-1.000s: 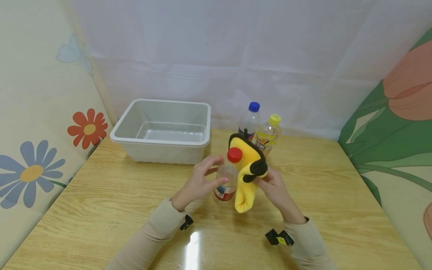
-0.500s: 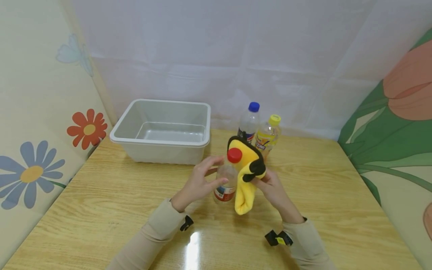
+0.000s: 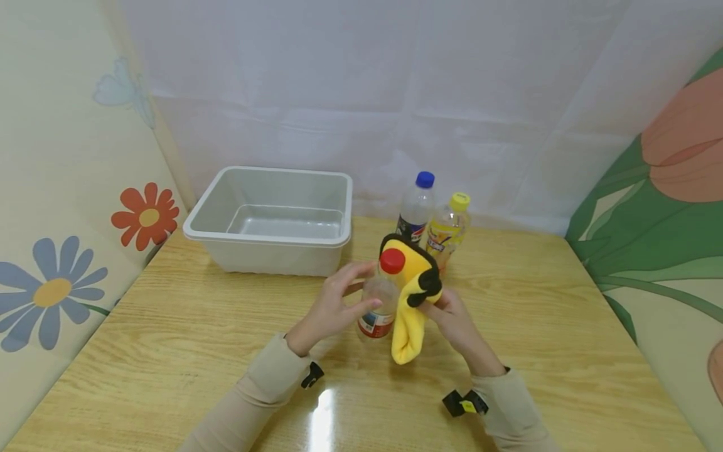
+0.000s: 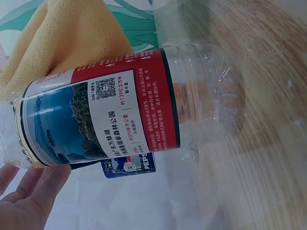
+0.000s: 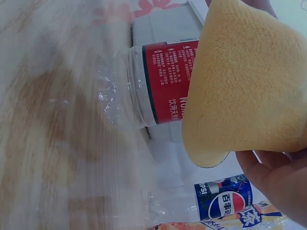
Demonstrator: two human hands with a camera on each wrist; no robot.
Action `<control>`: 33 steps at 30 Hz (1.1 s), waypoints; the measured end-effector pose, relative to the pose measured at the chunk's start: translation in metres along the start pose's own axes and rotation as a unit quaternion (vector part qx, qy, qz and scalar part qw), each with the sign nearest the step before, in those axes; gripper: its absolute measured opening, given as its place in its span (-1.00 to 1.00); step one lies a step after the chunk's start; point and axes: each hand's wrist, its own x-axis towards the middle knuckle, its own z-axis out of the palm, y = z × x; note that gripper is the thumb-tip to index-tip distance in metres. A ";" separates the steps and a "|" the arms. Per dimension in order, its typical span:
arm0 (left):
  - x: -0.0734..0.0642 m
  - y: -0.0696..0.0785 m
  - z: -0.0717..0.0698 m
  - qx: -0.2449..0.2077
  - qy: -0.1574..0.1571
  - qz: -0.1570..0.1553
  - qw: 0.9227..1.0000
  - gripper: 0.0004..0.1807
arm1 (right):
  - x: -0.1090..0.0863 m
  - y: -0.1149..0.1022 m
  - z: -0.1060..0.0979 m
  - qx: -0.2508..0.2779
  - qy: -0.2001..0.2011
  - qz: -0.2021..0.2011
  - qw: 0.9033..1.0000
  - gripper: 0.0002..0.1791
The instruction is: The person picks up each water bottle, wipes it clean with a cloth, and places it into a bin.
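An upright clear plastic bottle with a red cap and a red label stands out in the middle of the head view. My left hand holds it from the left, thumb in front and fingers behind. In the left wrist view, several fingertips show at the bottle's upper part. My right hand pinches a folded yellow cloth with dark edging. The cloth lies against the bottle's right side, and its lower end hangs down. In the right wrist view the cloth hides the bottle's upper part.
Behind the cloth stand a blue-capped Pepsi bottle and a yellow-capped bottle, close together. A grey plastic bin sits at the back left of the wooden table. A white sheet hangs behind the table.
My right hand and the cloth have slid a little downward and slightly left along the bottle. My left hand and the red-capped bottle stay nearly in place.
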 end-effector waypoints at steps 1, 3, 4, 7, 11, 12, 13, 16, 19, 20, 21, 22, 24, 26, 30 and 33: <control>0.000 0.000 0.000 0.000 0.000 0.000 1.000 -0.43 | 0.000 0.001 0.000 -0.002 0.000 0.002 1.000 -0.61; 0.000 0.000 0.000 0.000 0.000 -0.001 1.000 -0.43 | -0.001 0.003 0.000 -0.002 -0.002 0.006 1.000 -0.63; 0.000 -0.001 0.000 0.000 0.000 -0.001 1.000 -0.43 | -0.001 0.004 0.000 0.000 -0.004 0.007 1.000 -0.64; 0.000 -0.001 0.000 -0.001 0.000 -0.002 1.000 -0.43 | -0.001 0.007 0.000 0.004 -0.008 0.014 1.000 -0.66; 0.000 0.000 0.000 -0.002 -0.001 -0.006 1.000 -0.43 | -0.003 0.010 0.000 0.004 -0.009 0.033 0.999 -0.66; 0.000 0.000 0.000 -0.003 -0.001 -0.006 1.000 -0.43 | -0.004 0.011 0.000 0.002 -0.009 0.037 0.999 -0.65; 0.000 0.000 0.000 -0.003 -0.001 -0.005 1.000 -0.42 | -0.004 0.012 0.000 0.001 -0.011 0.040 0.999 -0.63; 0.000 0.001 0.001 -0.003 -0.001 -0.004 1.000 -0.42 | -0.006 0.015 0.000 0.003 -0.015 0.047 0.999 -0.60; -0.001 0.001 0.001 -0.001 0.000 -0.004 1.000 -0.42 | -0.007 0.017 0.000 0.008 -0.021 0.056 0.998 -0.62; -0.001 0.001 0.001 -0.001 0.001 -0.004 1.000 -0.42 | -0.007 0.018 0.000 0.009 -0.022 0.060 0.998 -0.64; -0.001 0.001 0.001 0.000 0.001 -0.004 1.000 -0.43 | -0.008 0.018 0.000 0.010 -0.023 0.066 0.998 -0.67; -0.001 0.001 0.001 0.000 0.001 -0.004 1.000 -0.43 | -0.008 0.019 0.000 0.009 -0.025 0.072 0.997 -0.72; -0.001 0.001 0.001 -0.001 0.000 -0.005 1.000 -0.44 | -0.008 0.019 0.000 0.004 -0.025 0.085 0.996 -0.82; -0.001 0.001 0.001 -0.002 0.000 -0.006 1.000 -0.44 | -0.008 0.020 0.000 -0.001 -0.027 0.100 0.995 -0.86; 0.000 0.002 0.001 -0.005 0.001 -0.007 1.000 -0.44 | -0.009 0.021 0.000 -0.015 -0.032 0.128 0.991 -0.78; 0.000 0.001 0.002 -0.008 0.001 -0.009 1.000 -0.44 | -0.010 0.021 0.000 -0.018 -0.037 0.136 0.990 -0.77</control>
